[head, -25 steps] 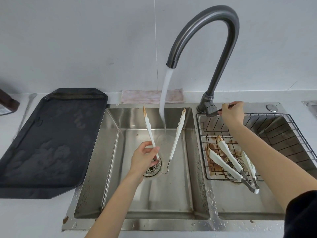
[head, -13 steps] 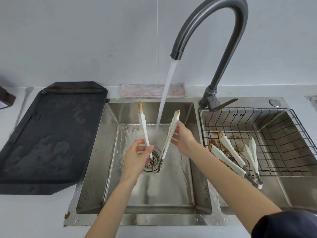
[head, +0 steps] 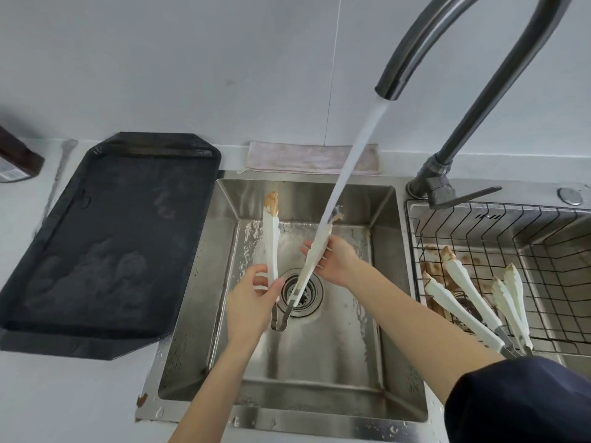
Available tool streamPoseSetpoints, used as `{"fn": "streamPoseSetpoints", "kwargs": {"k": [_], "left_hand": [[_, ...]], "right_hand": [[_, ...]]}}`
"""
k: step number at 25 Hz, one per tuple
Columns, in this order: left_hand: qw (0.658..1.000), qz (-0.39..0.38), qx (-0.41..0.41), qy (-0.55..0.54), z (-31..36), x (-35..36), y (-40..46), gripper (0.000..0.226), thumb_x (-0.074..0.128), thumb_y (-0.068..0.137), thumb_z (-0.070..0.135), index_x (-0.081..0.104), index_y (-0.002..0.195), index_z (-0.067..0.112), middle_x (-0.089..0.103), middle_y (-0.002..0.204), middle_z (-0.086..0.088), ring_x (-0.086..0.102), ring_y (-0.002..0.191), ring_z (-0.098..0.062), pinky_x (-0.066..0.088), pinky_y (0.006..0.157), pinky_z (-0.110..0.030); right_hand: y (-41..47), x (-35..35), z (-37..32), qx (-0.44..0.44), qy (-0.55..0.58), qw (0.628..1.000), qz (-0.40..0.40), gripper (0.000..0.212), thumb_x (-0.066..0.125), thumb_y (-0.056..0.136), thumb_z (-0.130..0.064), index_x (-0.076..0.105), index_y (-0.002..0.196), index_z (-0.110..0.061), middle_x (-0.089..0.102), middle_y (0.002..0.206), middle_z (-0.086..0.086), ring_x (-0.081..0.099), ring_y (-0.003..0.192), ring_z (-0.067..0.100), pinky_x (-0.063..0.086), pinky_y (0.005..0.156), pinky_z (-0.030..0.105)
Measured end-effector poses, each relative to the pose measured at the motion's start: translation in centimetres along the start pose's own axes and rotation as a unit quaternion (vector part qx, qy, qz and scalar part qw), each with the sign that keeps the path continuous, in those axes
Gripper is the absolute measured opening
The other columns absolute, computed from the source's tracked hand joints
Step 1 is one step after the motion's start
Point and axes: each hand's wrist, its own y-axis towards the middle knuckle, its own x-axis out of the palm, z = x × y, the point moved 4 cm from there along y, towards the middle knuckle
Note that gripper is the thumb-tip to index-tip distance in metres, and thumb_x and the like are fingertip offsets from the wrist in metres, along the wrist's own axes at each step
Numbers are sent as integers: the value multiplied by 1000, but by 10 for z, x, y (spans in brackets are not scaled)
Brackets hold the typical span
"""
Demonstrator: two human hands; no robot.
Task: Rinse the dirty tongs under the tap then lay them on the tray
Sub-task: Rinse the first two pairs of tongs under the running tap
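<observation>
White tongs point(head: 271, 244) with brown-stained tips stand spread open over the left sink basin point(head: 377, 362). My left hand point(head: 252, 298) grips the left arm of the tongs near its lower end. My right hand point(head: 332, 260) holds the right arm of the tongs. Water from the dark grey tap point(head: 460, 65) streams onto that right arm and its tip. The black tray point(head: 105, 247) lies on the counter to the left of the sink, wet and bare.
A wire basket point(head: 499, 238) in the right basin holds more dirty white tongs point(head: 470, 302). A pink cloth point(head: 307, 158) lies behind the sink. A brown bottle point(head: 16, 158) stands at the far left. The tap lever point(head: 467, 195) points right.
My right hand left the tap lever and took hold of the right arm of the tongs. The water stream now hits that arm rather than falling between the two arms.
</observation>
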Motion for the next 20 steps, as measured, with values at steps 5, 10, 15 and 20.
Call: {"fn": "streamPoseSetpoints", "kwargs": {"k": [5,10,15,20], "left_hand": [[999,-18,-21,23,-10,0,7,28,66,82,29,60,106,17,62,89,1,58,46,6,56,77,-39],[997,-24,-65,-16,-24,2,12,35,67,81,29,60,112,15,64,94,-2,66,80,-22,55,85,-46],[969,-57,-166,-171,-41,13,11,41,63,86,16,53,124,5,65,102,-11,65,90,-29,56,81,-44],[944,-103,-208,-235,-44,25,5,30,54,91,14,58,118,0,69,88,-7,66,74,-19,58,64,-24]], "right_hand": [[16,0,10,22,-8,999,26,42,29,100,-17,38,137,-1,40,148,20,60,85,34,38,59,25],[32,-4,13,44,-8,999,22,30,33,99,-28,40,76,-10,45,65,9,44,58,18,35,38,19],[26,-7,5,13,61,998,32,34,43,96,-26,46,68,-7,52,54,6,58,63,17,46,57,26],[17,1,-8,-26,51,998,20,31,45,96,-29,49,71,-11,51,50,1,49,35,10,43,37,16]]}}
